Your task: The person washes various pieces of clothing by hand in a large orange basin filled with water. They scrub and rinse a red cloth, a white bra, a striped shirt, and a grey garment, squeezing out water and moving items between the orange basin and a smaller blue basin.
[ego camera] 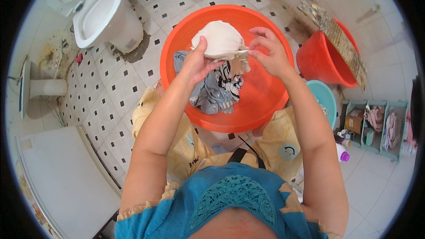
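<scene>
A rounded, off-white cloth piece [220, 38], cap-like in shape, is held up over a large orange plastic basin [262, 96]. My left hand [197, 63] grips its left side, with the thumb on top and the fingers beneath. At its right edge, my right hand [269, 51] pinches a small drawn-out corner between thumb and fingertip, the other fingers raised. Below the cloth, a grey garment [207, 93] lies crumpled in the basin beside a black-and-white patterned cloth [230, 79]. A beige piece of fabric [236, 66] shows just under the held cloth.
Right of the basin stand a red bucket [310, 53] with a worn wooden board [335, 36] across it, a turquoise basin [323, 96] and a green shelf rack [380, 106]. A toilet [116, 23] is at upper left. A white appliance-like surface [63, 179] fills the lower left.
</scene>
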A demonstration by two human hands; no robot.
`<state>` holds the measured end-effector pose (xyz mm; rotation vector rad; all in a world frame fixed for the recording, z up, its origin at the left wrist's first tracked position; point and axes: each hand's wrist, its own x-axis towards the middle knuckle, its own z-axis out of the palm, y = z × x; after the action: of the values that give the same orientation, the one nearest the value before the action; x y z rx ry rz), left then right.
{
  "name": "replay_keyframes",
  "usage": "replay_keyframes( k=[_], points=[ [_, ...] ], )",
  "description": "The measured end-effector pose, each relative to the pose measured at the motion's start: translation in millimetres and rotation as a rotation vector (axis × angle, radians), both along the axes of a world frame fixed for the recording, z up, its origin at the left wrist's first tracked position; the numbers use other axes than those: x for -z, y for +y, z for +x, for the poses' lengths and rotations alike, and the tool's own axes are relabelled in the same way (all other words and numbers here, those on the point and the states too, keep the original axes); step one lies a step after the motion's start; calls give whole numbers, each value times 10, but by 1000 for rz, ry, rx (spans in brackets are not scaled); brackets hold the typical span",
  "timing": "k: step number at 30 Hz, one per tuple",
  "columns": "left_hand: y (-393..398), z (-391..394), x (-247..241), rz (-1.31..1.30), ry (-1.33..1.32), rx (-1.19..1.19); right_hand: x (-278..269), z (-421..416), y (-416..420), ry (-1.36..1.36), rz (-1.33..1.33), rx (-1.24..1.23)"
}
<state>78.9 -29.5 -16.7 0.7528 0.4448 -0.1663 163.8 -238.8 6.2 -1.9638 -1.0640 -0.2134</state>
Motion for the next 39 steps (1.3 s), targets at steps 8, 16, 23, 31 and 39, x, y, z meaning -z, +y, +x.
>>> replay_keyframes(
  k=[8,16,23,31,39],
  points=[
    [183,87,8,-307,-208,-311,-156,-386,-26,360,-200,-419],
    [168,16,24,-369,-397,-31,7,-512,70,394,-210,-474],
    [-46,-81,-119,-411,-408,116,70,-641,172,389,-144,-473],
    [-29,-32,-142,-406,-387,115,38,-220,-65,845,58,-187],
    [-147,-19,-33,-381,-282,245,-63,-206,150,1247,277,-17]
  ],
)
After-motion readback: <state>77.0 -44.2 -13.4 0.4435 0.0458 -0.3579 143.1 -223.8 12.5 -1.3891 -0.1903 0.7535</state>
